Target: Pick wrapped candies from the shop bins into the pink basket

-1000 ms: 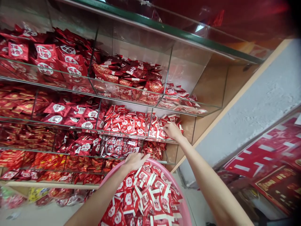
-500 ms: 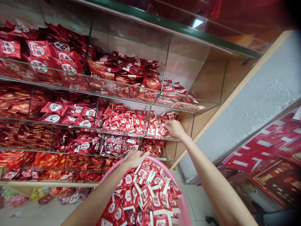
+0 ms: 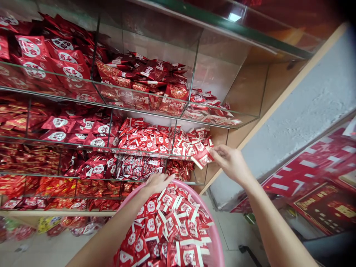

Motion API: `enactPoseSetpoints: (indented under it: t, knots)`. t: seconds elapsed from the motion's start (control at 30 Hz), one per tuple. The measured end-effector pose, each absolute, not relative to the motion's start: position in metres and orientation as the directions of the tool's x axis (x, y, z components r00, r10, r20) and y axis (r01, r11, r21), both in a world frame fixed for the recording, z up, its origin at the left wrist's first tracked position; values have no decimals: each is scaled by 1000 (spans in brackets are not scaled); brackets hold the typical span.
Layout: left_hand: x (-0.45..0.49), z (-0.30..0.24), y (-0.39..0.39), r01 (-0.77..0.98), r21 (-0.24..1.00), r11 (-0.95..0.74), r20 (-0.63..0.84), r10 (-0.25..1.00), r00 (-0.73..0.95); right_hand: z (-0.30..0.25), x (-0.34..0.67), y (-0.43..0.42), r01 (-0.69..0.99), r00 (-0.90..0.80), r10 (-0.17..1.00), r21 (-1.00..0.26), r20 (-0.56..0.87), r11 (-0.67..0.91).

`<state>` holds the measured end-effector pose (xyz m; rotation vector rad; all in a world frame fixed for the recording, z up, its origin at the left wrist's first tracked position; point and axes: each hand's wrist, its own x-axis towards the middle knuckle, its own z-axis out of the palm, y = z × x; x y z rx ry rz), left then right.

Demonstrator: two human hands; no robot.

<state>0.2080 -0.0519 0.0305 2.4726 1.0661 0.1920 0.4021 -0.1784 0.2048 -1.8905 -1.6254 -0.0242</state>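
Note:
My right hand pinches one small red-and-white candy packet by its edge, in front of the shelf's right-hand compartment. Similar packets lie heaped in that compartment, behind a low glass front. Below, a pink basin is filled with red-and-white packets of the same look. My left hand grips the far rim of the basin, fingers bent over it; the underside of its grip is hidden.
Glass shelves with dividers hold many red packets in rows. A wooden side panel ends the shelf at the right, beside a grey wall. Bagged goods lie under the lowest shelf. A red box stands at the right.
My right hand has drawn back from the compartment, rightward and slightly down, with one candy packet in its fingers. My left hand stays on the basin rim. The view has shifted slightly.

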Motion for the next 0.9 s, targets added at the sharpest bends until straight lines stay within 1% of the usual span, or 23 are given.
enactPoseSetpoints:
  t: [0.07,0.13,0.27,0.4,0.67,0.8,0.9]
  knots:
    - [208,30,-52,654,450,-607,-40,718,695,187,391,-185,881,171,933,-473,318,0]
    - [208,30,-52,650,454,-609,-31,718,695,167,380,-188,884,99,967,-467,235,23]
    - [209,29,-52,650,446,-615,-25,718,696,133,363,-189,891,25,991,-452,130,37]
    - [209,28,-51,655,442,-613,-31,719,694,117,358,-189,839,-36,998,-542,47,56]
    - [208,27,-51,658,438,-613,-30,721,692,91,356,-187,754,-61,997,-657,-47,15]
    - [208,29,-52,656,442,-612,-32,720,694,82,355,-185,765,-71,994,-645,-77,5]
    - [208,30,-52,657,437,-615,-28,720,693,81,355,-183,790,-60,997,-614,-57,12]
